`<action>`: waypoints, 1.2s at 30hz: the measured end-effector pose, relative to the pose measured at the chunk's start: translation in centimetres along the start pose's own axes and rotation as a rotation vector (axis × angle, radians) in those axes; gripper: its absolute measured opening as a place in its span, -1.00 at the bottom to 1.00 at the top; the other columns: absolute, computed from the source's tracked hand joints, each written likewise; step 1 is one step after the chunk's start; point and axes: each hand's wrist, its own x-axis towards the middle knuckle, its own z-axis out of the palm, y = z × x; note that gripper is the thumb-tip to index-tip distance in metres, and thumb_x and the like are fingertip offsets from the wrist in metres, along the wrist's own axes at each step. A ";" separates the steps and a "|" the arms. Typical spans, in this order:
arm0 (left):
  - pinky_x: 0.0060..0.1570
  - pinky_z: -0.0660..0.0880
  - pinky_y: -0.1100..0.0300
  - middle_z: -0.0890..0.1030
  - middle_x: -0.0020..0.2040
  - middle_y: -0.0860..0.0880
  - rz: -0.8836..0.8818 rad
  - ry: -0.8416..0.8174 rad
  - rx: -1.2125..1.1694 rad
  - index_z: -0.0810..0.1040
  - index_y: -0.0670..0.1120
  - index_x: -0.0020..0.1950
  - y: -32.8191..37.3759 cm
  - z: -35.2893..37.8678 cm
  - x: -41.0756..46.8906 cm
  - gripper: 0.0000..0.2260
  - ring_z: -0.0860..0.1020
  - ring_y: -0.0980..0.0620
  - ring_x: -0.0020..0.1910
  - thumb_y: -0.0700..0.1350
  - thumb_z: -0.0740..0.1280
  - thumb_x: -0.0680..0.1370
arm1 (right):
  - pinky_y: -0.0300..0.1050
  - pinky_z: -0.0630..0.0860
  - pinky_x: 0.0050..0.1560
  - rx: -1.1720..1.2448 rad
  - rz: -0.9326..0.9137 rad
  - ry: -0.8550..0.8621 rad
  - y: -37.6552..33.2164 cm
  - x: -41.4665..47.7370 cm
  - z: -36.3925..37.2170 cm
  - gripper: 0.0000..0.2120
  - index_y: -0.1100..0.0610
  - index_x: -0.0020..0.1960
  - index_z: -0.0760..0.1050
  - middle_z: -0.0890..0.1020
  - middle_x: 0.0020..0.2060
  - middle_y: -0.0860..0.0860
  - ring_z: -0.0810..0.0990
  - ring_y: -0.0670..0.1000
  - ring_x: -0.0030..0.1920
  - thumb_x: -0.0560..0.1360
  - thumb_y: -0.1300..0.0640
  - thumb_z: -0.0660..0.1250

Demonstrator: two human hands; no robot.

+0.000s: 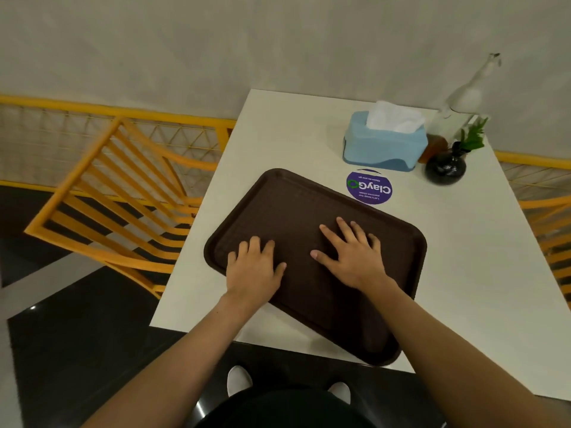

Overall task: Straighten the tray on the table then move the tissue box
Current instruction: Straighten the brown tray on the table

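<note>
A dark brown tray (287,205) lies skewed on the white table (463,273), its near right corner reaching the table's front edge. My left hand (253,270) rests flat on the tray's left part, fingers apart. Flat on the tray's middle lies my right hand (352,254), fingers spread. Neither hand holds anything. A light blue tissue box (383,146) with white tissue sticking out stands at the back of the table, beyond the tray and apart from it.
A round purple sticker (369,186) sits between tray and tissue box. A dark round vase with a green sprig (445,168), a small brown object (432,148) and a clear glass bottle (463,97) stand at the back right. Yellow chairs (108,196) flank the table.
</note>
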 end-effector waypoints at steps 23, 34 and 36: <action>0.56 0.00 -0.14 -0.04 0.65 -0.19 -0.057 0.137 -0.285 0.04 -0.07 0.64 -11.2 -1.1 1.4 -0.27 -0.06 -0.21 0.62 0.24 0.21 0.60 | 0.15 0.55 0.12 0.043 0.239 0.225 -1.7 2.3 -2.4 -0.62 0.10 0.47 0.40 0.56 0.24 0.16 0.54 0.23 0.20 0.67 0.10 0.19; 0.57 -0.15 -0.05 -0.09 0.66 -0.20 -0.088 0.066 -0.315 -0.06 -0.12 0.65 -10.6 1.4 2.0 -0.31 -0.13 -0.17 0.63 0.15 0.13 0.65 | 0.11 0.58 0.01 0.089 0.280 0.222 -2.3 0.4 -1.9 -0.61 0.07 0.46 0.41 0.62 0.13 0.13 0.63 0.20 0.03 0.64 0.08 0.24; 0.56 -0.15 -0.04 -0.04 0.66 -0.19 -0.044 0.083 -0.279 0.03 -0.10 0.65 -11.3 1.1 3.1 -0.39 -0.10 -0.15 0.63 0.10 0.10 0.67 | 0.11 0.59 0.02 0.129 0.280 0.220 -1.9 0.2 -2.0 -0.62 0.07 0.43 0.44 0.65 0.14 0.12 0.64 0.19 0.04 0.63 0.05 0.26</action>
